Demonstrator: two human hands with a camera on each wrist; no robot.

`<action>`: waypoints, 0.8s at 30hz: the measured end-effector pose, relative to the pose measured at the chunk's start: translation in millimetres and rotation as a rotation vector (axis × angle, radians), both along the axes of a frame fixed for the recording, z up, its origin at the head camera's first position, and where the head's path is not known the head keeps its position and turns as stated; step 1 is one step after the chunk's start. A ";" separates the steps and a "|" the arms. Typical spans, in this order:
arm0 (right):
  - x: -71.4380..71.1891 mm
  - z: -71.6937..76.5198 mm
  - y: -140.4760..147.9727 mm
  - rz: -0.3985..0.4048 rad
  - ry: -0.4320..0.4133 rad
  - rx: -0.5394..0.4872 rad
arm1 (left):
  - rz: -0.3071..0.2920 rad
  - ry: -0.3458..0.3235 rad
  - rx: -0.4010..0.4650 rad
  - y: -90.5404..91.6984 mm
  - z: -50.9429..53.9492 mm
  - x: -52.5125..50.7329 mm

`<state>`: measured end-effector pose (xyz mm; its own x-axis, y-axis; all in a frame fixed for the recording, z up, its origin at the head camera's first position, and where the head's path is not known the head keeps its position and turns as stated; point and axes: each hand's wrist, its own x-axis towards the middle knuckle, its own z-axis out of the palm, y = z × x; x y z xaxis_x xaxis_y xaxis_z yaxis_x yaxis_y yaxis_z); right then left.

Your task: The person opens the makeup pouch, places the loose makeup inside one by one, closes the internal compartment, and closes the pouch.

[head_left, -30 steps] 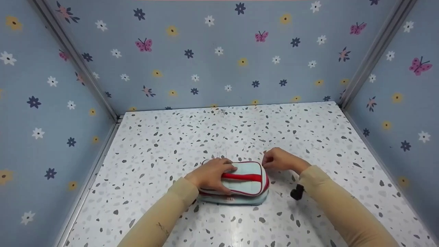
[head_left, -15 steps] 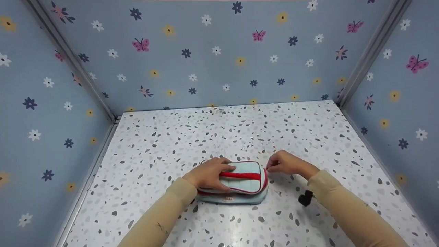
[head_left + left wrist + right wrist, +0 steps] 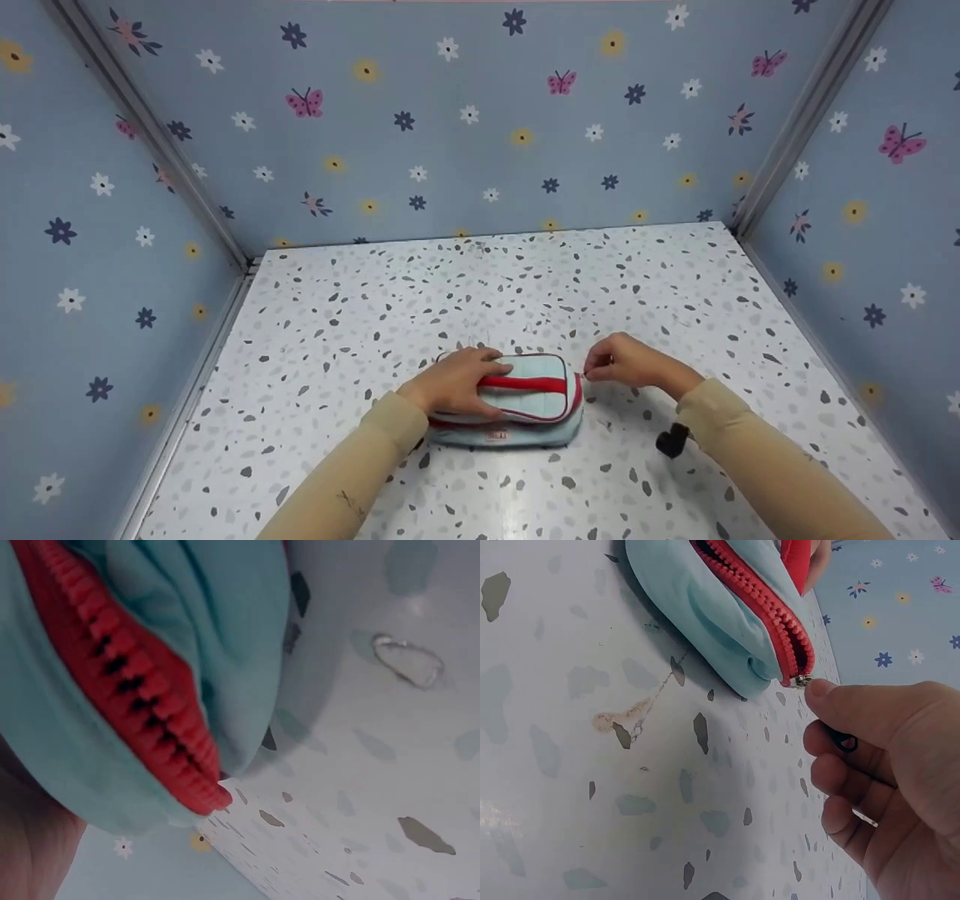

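Note:
A light blue zippered pouch (image 3: 525, 405) with red piping and a red strap handle (image 3: 536, 385) lies on the speckled tabletop. My left hand (image 3: 457, 382) holds it from above at its left part, fingers over the top and thumb at the near side. In the left wrist view, red zipper teeth (image 3: 142, 701) stand slightly parted. Off the pouch's right end, my right hand (image 3: 630, 362) pinches the zipper pull between thumb and index finger. The metal slider (image 3: 802, 680) sits at the zipper's end in the right wrist view; a black loop (image 3: 844, 739) hangs by the fingers.
Blue flowered panels (image 3: 450, 135) enclose the tabletop (image 3: 420, 292) at the back and sides, with metal rails (image 3: 180, 180) at the corners. A small black object (image 3: 672, 440) hangs by the right cuff. A brownish mark (image 3: 619, 718) shows on the tabletop.
My right hand has shifted slightly right and nearer, opening a small distance from the pouch's end. My left hand stays on the pouch. The head view has shifted a little.

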<state>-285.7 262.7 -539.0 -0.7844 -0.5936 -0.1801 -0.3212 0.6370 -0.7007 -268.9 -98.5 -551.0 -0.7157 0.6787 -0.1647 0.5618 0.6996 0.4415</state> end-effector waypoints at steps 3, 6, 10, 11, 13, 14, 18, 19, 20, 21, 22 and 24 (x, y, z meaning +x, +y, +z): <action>-3.4 -1.3 0.2 -0.032 0.037 -0.005 | 0.017 -0.007 -0.017 1.5 0.0 -0.6; -8.9 -3.6 0.9 -0.064 0.061 -0.010 | 0.028 -0.008 -0.019 4.3 0.9 -3.2; -17.5 -5.8 1.0 -0.108 0.088 -0.006 | 0.043 -0.011 -0.027 8.7 2.8 -8.9; -19.9 -6.0 0.8 -0.122 0.090 -0.002 | 0.048 -0.011 -0.030 9.7 3.2 -10.6; -25.0 -6.3 -0.2 -0.147 0.100 0.006 | 0.062 -0.016 -0.032 11.6 4.0 -14.2; -27.4 -6.3 -0.6 -0.160 0.103 0.010 | 0.070 -0.021 -0.031 12.5 4.5 -15.9; -35.8 -7.5 -2.1 -0.205 0.124 0.012 | 0.098 -0.035 -0.037 16.5 7.4 -22.5; -37.3 -8.2 -2.3 -0.213 0.135 0.008 | 0.104 -0.037 -0.041 17.5 8.0 -23.9; -38.6 -9.0 -2.4 -0.220 0.144 0.002 | 0.109 -0.037 -0.045 18.6 8.9 -25.4; -39.3 -9.7 -2.6 -0.229 0.152 -0.005 | 0.114 -0.036 -0.051 19.6 9.3 -26.7; -40.0 -10.4 -2.7 -0.237 0.161 -0.012 | 0.119 -0.036 -0.055 20.6 9.9 -27.7; -41.6 -12.9 -2.6 -0.249 0.174 -0.022 | 0.126 -0.033 -0.061 22.2 9.6 -29.7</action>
<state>-327.3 260.2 -551.9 -0.9240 -0.3819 -0.0195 -0.2738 0.6964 -0.6634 -298.6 -76.3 -541.4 -0.7885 0.5713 -0.2275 0.4535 0.7901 0.4124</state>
